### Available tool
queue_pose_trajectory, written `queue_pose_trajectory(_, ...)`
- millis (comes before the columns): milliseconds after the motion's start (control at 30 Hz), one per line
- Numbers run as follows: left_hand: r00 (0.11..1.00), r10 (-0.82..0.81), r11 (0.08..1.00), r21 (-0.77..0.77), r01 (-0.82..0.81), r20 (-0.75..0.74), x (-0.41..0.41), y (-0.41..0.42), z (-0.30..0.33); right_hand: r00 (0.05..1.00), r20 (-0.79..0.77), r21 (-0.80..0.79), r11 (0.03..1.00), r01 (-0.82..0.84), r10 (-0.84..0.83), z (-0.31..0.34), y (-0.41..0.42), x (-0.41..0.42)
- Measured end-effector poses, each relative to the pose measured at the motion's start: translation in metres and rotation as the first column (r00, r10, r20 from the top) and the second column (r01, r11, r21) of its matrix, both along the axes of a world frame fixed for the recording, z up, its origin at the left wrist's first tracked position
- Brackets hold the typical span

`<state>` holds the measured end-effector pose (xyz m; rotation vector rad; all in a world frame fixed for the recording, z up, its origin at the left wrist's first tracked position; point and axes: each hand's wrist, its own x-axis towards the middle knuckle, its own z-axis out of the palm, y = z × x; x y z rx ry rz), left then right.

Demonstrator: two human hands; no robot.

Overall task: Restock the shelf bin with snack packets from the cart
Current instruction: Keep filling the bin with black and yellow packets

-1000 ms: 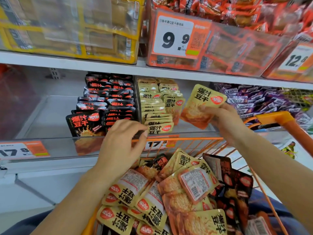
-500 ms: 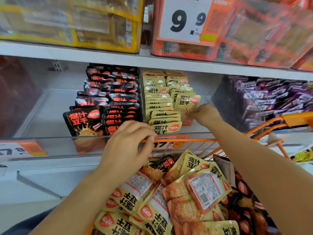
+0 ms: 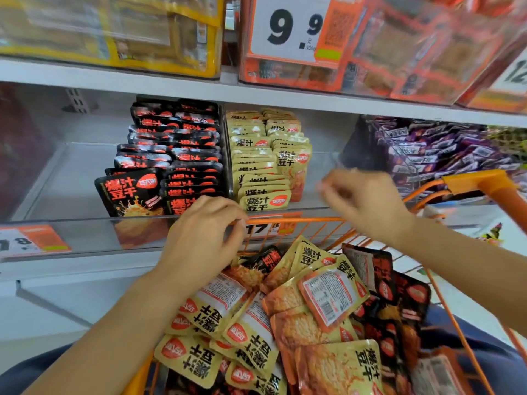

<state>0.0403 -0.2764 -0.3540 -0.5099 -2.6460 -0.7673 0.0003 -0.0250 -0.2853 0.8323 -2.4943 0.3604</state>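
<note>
The left hand (image 3: 204,238) sits at the centre of the frame with its fingers curled over the front rim of the orange cart (image 3: 299,220), gripping the top wire. The right hand (image 3: 362,201) hangs in the air right of centre, between the cart and the shelf bin (image 3: 85,235); it is blurred, its fingers loosely bent, and it holds nothing. In the cart, filling the lower middle and lower right of the frame, lies a loose heap of snack packets: yellow packets (image 3: 251,332) on the left and middle, some face up and some showing their printed backs, and black packets (image 3: 399,303) toward the right. The bin runs across the middle of the frame behind a clear front wall. Inside it, black packets stand in two rows (image 3: 176,155) left of a divider, with one larger black packet (image 3: 131,192) leaning at the front left. Yellow packets stand in rows (image 3: 262,166) right of the divider, the nearest one (image 3: 266,200) just behind the clear wall. The floor of the bin to the left of the black rows is bare. An orange price tag (image 3: 31,240) hangs on the bin front at the left edge. Purple packets (image 3: 445,155) fill the neighbouring bin at the right. On the upper shelf a large price card (image 3: 288,27) reads 9.9.
</note>
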Motion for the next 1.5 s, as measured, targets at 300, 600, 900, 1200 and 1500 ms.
queue_pose_trajectory(300, 0.999, -0.018, 1.000, -0.001, 0.018, -0.039, 0.002, -0.002, -0.001, 0.862, 0.404, 0.882, 0.380, -0.278, -0.307, -0.073, 0.027, 0.079)
queue_pose_trajectory(600, 0.995, -0.084, 0.953, 0.296, 0.066, 0.048, 0.014, -0.002, 0.016, 0.751, 0.627, 0.382, 0.922, -0.064, -0.207, -0.020, 0.008, 0.060)
queue_pose_trajectory(900, 0.866, -0.278, 0.751, 0.656, -0.073, 0.416, 0.022, 0.004, 0.035, 0.490, 0.829, -0.428, 0.871, 0.242, 0.271, 0.004, -0.043, 0.049)
queue_pose_trajectory(1200, 0.876, -0.260, 0.429, 0.861, -0.272, 0.406, 0.019, 0.002, 0.035, 0.270, 0.731, -0.631, 0.470, 0.617, 0.627, 0.001, -0.040, 0.055)
queue_pose_trajectory(1500, 0.996, 0.084, 0.996, -0.024, -0.084, 0.007, 0.020, 0.003, 0.011, 0.732, 0.666, -0.738, 0.262, 0.622, 0.139, 0.009, 0.003, 0.009)
